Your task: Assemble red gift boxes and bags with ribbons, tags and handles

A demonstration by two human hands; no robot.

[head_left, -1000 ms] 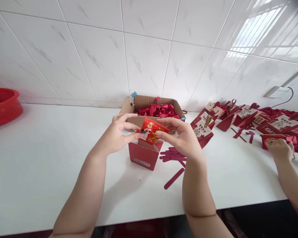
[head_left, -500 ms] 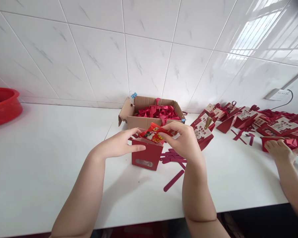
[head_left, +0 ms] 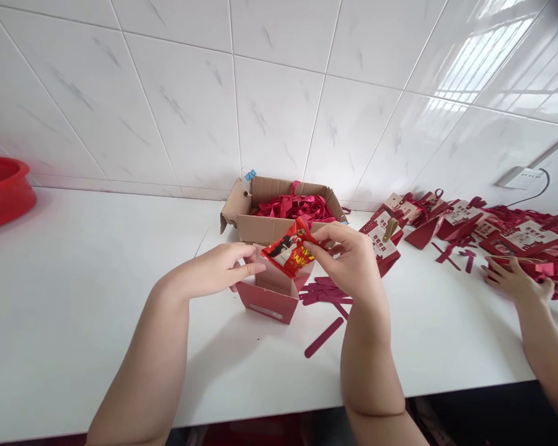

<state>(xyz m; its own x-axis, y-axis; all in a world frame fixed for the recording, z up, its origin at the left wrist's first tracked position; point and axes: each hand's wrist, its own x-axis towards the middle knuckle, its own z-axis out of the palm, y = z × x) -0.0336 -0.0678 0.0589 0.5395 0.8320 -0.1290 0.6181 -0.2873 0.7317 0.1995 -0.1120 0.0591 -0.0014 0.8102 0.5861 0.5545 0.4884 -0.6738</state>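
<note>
While the left hand (head_left: 218,266) loosely gripped an unclosed red box (head_left: 266,305), the right hand (head_left: 353,255) firmly pinched a snack packet (head_left: 289,250), not yet inside.

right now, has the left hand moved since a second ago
Yes, the left hand is lower in the view, judged against the cardboard box, whose left side it partly hid earlier.

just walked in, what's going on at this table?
The right hand holds a small red packet over an open red box; the left hand touches the box's left side. A cardboard box of ribbons stands behind. At far right, another person's hand is by more red boxes.
</note>
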